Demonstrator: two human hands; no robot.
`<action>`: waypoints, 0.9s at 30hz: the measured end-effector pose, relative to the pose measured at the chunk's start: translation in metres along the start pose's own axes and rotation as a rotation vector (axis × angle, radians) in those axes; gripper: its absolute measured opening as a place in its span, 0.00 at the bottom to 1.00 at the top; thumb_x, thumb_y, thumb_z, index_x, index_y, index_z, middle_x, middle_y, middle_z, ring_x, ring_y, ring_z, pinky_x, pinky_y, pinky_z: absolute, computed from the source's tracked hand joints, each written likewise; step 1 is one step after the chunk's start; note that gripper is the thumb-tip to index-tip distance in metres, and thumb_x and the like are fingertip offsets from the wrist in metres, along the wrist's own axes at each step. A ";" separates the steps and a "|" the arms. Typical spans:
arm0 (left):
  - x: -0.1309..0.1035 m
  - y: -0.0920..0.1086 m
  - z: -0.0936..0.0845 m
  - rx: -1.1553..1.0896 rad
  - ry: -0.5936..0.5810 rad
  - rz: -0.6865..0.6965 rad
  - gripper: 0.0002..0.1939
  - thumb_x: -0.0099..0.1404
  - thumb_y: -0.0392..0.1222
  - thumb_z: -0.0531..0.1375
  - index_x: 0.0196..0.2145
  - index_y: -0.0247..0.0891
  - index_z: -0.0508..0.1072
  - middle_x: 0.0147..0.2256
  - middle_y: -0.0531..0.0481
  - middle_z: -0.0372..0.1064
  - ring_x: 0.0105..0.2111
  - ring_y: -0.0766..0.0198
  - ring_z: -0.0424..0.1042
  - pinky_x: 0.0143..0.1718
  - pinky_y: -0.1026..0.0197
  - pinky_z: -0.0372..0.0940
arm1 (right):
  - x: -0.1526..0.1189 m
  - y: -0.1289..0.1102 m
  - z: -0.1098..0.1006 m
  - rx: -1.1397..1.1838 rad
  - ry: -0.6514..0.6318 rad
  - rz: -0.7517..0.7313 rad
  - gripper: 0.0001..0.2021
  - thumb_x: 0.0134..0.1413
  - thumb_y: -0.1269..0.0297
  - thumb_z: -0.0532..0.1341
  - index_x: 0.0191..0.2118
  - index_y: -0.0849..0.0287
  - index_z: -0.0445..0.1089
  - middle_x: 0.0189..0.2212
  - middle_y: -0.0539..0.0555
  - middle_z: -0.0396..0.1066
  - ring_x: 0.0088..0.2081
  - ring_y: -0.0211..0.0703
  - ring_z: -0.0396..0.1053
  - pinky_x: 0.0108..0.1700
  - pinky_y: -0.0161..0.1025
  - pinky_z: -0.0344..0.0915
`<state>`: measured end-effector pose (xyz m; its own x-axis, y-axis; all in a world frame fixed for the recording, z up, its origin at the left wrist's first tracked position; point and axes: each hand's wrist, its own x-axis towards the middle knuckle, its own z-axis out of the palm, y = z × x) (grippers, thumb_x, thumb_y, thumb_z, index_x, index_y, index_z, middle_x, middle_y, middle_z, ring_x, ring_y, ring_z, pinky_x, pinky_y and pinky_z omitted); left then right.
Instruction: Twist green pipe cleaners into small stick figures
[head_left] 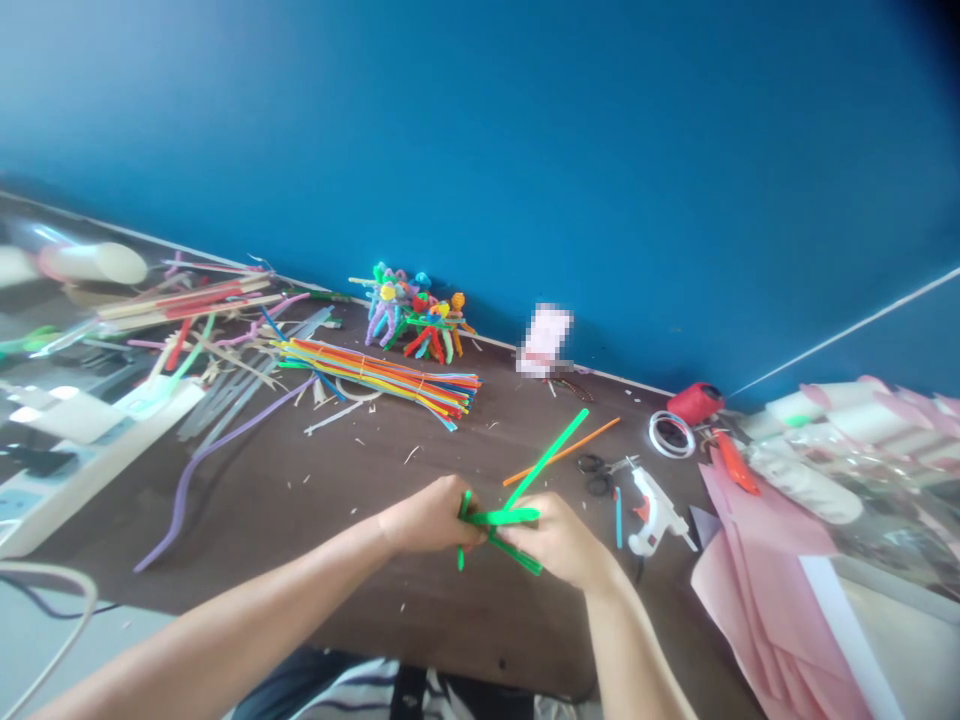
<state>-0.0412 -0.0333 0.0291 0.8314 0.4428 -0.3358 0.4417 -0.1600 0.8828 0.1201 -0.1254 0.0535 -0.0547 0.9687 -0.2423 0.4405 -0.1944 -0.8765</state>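
Green pipe cleaners (504, 517) are held between my two hands above the front of the dark table. My left hand (435, 515) is closed on their left end, where short green tips poke out above and below the fingers. From the other side my right hand (559, 535) pinches the bent strands. One long green strand slants up and away to the right. Just beyond it an orange pipe cleaner (598, 433) lies on the table. My fingers hide how the strands are joined.
A bundle of coloured pipe cleaners (375, 375) and small pipe-cleaner figures (420, 315) lie toward the blue wall. To the right are black scissors (598, 472), a white glue gun (655, 510), a tape roll (672, 435) and pink sheets (757, 590). A power strip (112, 455) stands left.
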 end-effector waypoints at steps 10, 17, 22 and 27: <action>0.010 -0.015 0.008 -0.352 0.064 -0.081 0.09 0.46 0.42 0.59 0.19 0.31 0.70 0.15 0.55 0.63 0.15 0.72 0.58 0.18 0.68 0.53 | 0.001 0.001 0.021 -0.093 0.215 -0.068 0.07 0.46 0.73 0.55 0.30 0.59 0.70 0.28 0.51 0.72 0.32 0.39 0.69 0.36 0.32 0.62; 0.012 -0.016 0.011 -0.804 -0.042 -0.222 0.09 0.42 0.39 0.62 0.15 0.31 0.66 0.11 0.55 0.60 0.11 0.73 0.56 0.15 0.66 0.54 | -0.002 0.000 0.022 -0.216 0.319 -0.111 0.06 0.49 0.71 0.55 0.27 0.58 0.68 0.25 0.50 0.71 0.30 0.39 0.68 0.35 0.32 0.61; 0.011 -0.016 0.012 -0.942 -0.054 -0.269 0.12 0.41 0.41 0.64 0.16 0.31 0.65 0.12 0.56 0.59 0.11 0.74 0.56 0.15 0.67 0.55 | -0.002 -0.002 0.025 -0.152 0.354 -0.109 0.05 0.49 0.71 0.55 0.29 0.58 0.68 0.27 0.51 0.71 0.31 0.40 0.68 0.36 0.33 0.61; 0.010 -0.016 0.014 -0.948 0.000 -0.240 0.13 0.42 0.41 0.64 0.16 0.31 0.65 0.12 0.55 0.61 0.12 0.72 0.59 0.14 0.68 0.55 | 0.000 0.003 0.029 -0.050 0.360 -0.095 0.04 0.49 0.70 0.54 0.30 0.59 0.66 0.27 0.51 0.70 0.31 0.40 0.68 0.36 0.34 0.62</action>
<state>-0.0354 -0.0393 0.0074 0.7548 0.3712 -0.5408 0.1450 0.7097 0.6894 0.0959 -0.1305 0.0390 0.2176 0.9760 0.0085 0.4923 -0.1023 -0.8644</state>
